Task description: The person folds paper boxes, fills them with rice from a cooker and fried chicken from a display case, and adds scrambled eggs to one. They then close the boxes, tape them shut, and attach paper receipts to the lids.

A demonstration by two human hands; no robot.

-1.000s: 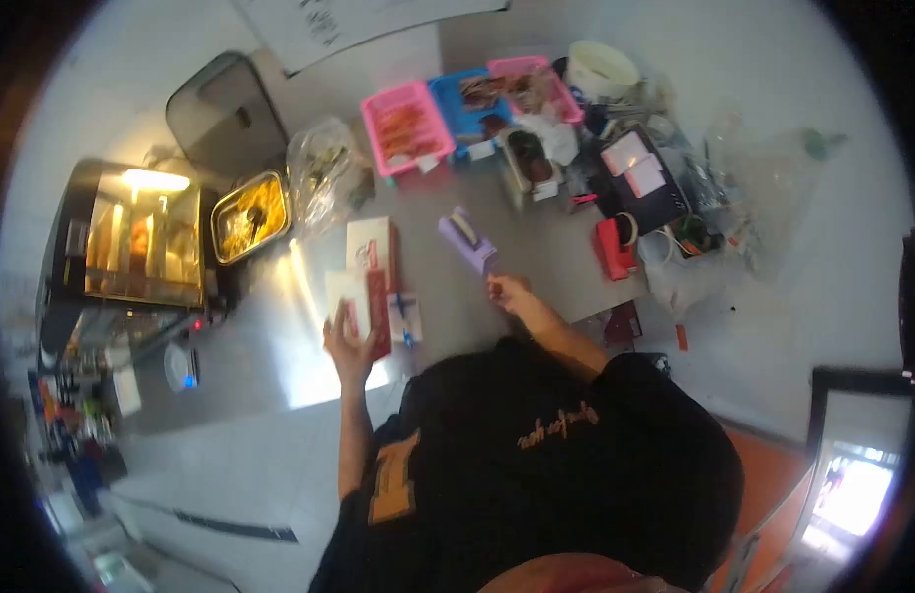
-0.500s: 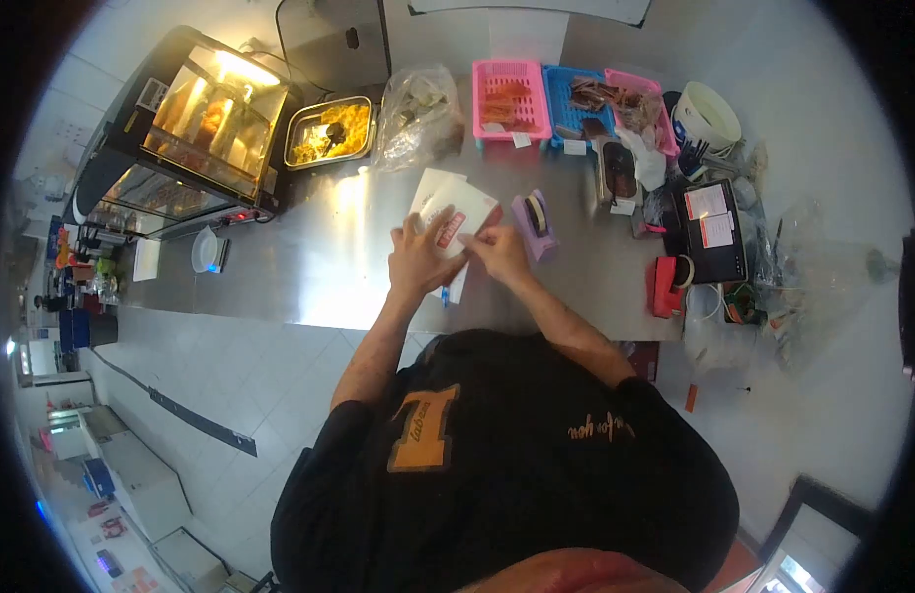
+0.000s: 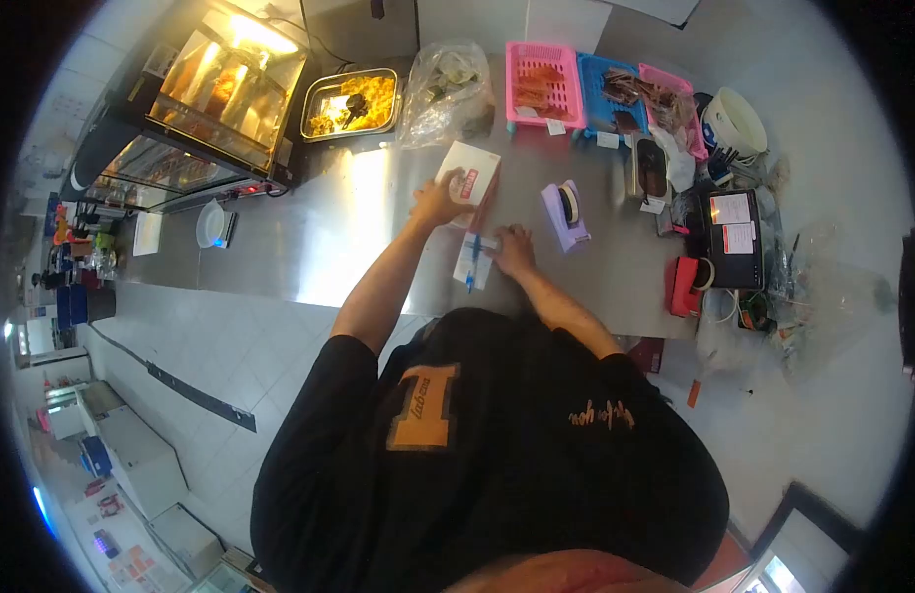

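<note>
A white box with a red label (image 3: 474, 164) stands on the steel counter, and my left hand (image 3: 439, 205) is wrapped round its left and near side. Just in front of the box lies a white pad or paper (image 3: 471, 265) with a blue pen (image 3: 474, 249) across it. My right hand (image 3: 515, 253) is at the right edge of this paper, fingers bent and a little apart, with nothing visible in them. Right of the hands sits a purple tape dispenser (image 3: 566, 214) with a roll in it.
Along the back are a lit display warmer (image 3: 215, 109), a metal tray of yellow food (image 3: 351, 103), a plastic bag (image 3: 446, 94), a pink basket (image 3: 544, 87) and a blue basket (image 3: 612, 94). A red tape dispenser (image 3: 683, 287) and a dark tablet (image 3: 736, 237) are at the right.
My right hand has left the box and come down to the paper. The box, in my left hand, has moved off the paper, uncovering the pen. The camera view has shifted slightly.
</note>
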